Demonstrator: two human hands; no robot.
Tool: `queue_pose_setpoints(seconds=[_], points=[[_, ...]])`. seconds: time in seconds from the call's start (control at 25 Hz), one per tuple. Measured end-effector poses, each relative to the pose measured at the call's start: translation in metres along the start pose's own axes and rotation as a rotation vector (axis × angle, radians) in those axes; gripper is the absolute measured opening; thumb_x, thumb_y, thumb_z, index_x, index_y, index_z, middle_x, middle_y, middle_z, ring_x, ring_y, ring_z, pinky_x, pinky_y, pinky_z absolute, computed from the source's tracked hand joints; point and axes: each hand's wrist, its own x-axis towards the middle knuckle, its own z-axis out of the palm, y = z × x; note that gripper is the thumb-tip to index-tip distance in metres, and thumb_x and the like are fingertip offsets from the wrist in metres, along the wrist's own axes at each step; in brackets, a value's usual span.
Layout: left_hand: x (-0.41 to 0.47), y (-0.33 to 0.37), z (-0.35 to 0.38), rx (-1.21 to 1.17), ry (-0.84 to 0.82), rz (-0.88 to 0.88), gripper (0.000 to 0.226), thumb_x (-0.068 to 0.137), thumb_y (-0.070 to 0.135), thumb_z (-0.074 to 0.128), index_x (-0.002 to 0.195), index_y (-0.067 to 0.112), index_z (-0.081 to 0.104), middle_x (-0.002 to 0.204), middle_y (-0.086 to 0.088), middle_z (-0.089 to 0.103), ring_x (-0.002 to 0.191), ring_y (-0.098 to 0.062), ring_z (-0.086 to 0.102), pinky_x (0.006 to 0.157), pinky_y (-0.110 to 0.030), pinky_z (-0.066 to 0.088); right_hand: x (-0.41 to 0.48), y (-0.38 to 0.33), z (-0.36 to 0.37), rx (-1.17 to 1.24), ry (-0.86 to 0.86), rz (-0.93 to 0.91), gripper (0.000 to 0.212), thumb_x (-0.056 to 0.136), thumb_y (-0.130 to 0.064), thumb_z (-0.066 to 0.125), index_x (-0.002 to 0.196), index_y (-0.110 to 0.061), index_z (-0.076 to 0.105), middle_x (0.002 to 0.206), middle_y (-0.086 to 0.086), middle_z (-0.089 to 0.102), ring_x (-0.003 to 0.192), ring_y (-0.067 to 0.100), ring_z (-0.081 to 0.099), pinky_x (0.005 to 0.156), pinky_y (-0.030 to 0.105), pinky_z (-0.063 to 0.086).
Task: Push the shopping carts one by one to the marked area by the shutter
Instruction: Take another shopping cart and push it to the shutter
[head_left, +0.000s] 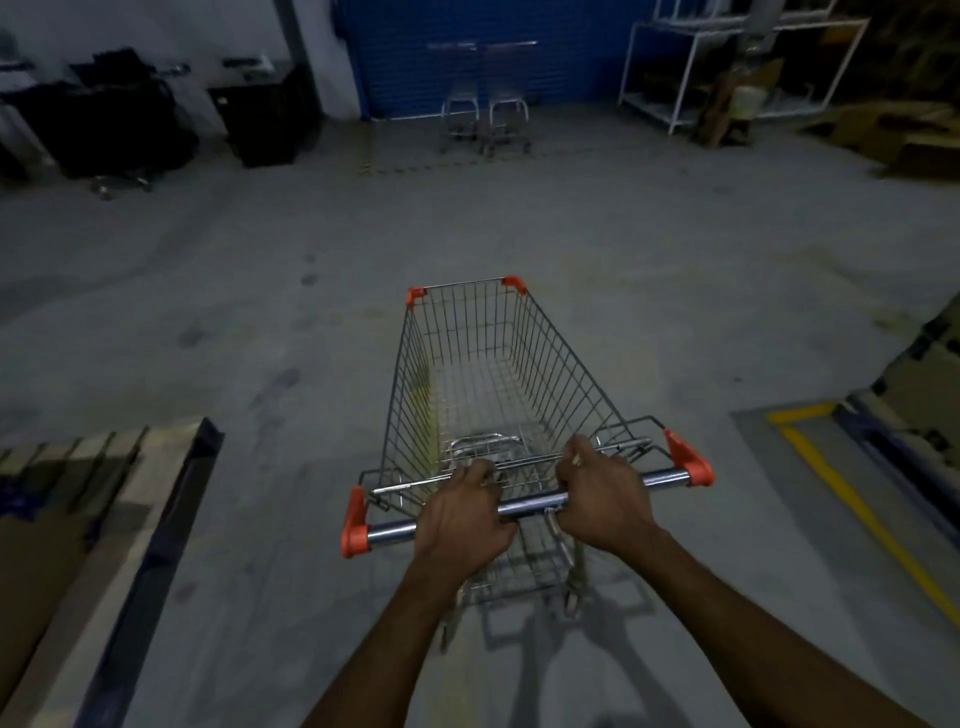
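An empty wire shopping cart (483, 364) with orange corner caps stands on the concrete floor right in front of me. My left hand (462, 519) and my right hand (602, 499) are both closed around its chrome handle bar (530, 503), side by side near the middle. Far ahead, two other carts (488, 111) stand side by side against the blue shutter (488, 52). Faint dashed floor marking (405, 169) runs in front of them.
A wooden pallet stack (88, 519) lies at my near left. Yellow floor lines (857, 509) and a dark structure are at the near right. Black bins (124, 124) line the far left wall. A white rack (727, 67) and cardboard boxes (893, 135) stand far right.
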Motion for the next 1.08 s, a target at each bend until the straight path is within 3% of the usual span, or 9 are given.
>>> queue_pose_setpoints(seconds=[0.12, 0.2, 0.32, 0.44, 0.6, 0.84, 1.08], points=[[0.053, -0.009, -0.008, 0.026, -0.035, -0.007, 0.043, 0.079, 0.054, 0.054, 0.104, 0.022, 0.069, 0.110, 0.002, 0.069, 0.098, -0.023, 0.069, 0.075, -0.032, 0.052, 0.049, 0.016, 0.001, -0.082, -0.027, 0.008, 0.027, 0.064, -0.043, 0.061, 0.078, -0.023, 0.072, 0.099, -0.002, 0.060, 0.067, 0.021, 0.061, 0.076, 0.035, 0.041], [0.095, -0.014, -0.009, 0.040, -0.037, -0.026, 0.044, 0.079, 0.055, 0.054, 0.103, 0.022, 0.070, 0.100, -0.003, 0.073, 0.094, -0.026, 0.071, 0.076, -0.031, 0.053, 0.083, 0.032, 0.001, -0.085, -0.041, 0.012, 0.031, 0.066, -0.043, 0.055, 0.080, -0.023, 0.074, 0.108, -0.002, 0.063, 0.066, 0.021, 0.062, 0.078, 0.035, 0.041], [0.154, -0.018, -0.011, 0.075, -0.060, -0.010, 0.045, 0.079, 0.056, 0.054, 0.103, 0.022, 0.071, 0.100, -0.004, 0.074, 0.094, -0.027, 0.071, 0.077, -0.032, 0.053, 0.130, 0.054, 0.004, -0.049, -0.061, 0.020, 0.035, 0.069, -0.043, 0.053, 0.087, -0.022, 0.075, 0.124, -0.006, 0.063, 0.067, 0.021, 0.066, 0.066, 0.029, 0.041], [0.217, -0.019, -0.011, 0.128, -0.052, -0.008, 0.043, 0.084, 0.052, 0.055, 0.103, 0.018, 0.071, 0.102, -0.005, 0.074, 0.098, -0.027, 0.070, 0.080, -0.032, 0.053, 0.184, 0.083, 0.009, -0.024, -0.065, 0.035, 0.033, 0.072, -0.044, 0.057, 0.093, -0.024, 0.073, 0.113, -0.009, 0.064, 0.066, 0.019, 0.065, 0.056, 0.025, 0.038], [0.294, -0.011, -0.013, 0.125, -0.073, -0.059, 0.042, 0.084, 0.053, 0.057, 0.102, 0.018, 0.072, 0.104, -0.006, 0.074, 0.101, -0.026, 0.070, 0.083, -0.032, 0.053, 0.250, 0.129, 0.013, -0.065, -0.118, 0.013, 0.027, 0.075, -0.042, 0.057, 0.089, -0.022, 0.069, 0.089, 0.000, 0.071, 0.075, 0.023, 0.068, 0.063, 0.029, 0.041], [0.408, 0.001, -0.020, 0.061, -0.146, -0.036, 0.044, 0.080, 0.057, 0.055, 0.097, 0.020, 0.070, 0.102, -0.006, 0.074, 0.100, -0.027, 0.069, 0.081, -0.032, 0.053, 0.349, 0.199, 0.007, -0.044, -0.205, 0.021, 0.033, 0.078, -0.043, 0.058, 0.097, -0.019, 0.069, 0.096, 0.005, 0.073, 0.090, 0.027, 0.069, 0.081, 0.034, 0.053], [0.520, 0.007, -0.018, 0.041, -0.163, -0.075, 0.044, 0.078, 0.055, 0.055, 0.094, 0.018, 0.072, 0.097, -0.007, 0.074, 0.094, -0.027, 0.071, 0.076, -0.031, 0.053, 0.433, 0.254, 0.005, -0.041, -0.145, 0.030, 0.025, 0.080, -0.037, 0.059, 0.092, -0.018, 0.071, 0.091, 0.004, 0.073, 0.085, 0.027, 0.070, 0.079, 0.032, 0.051]])
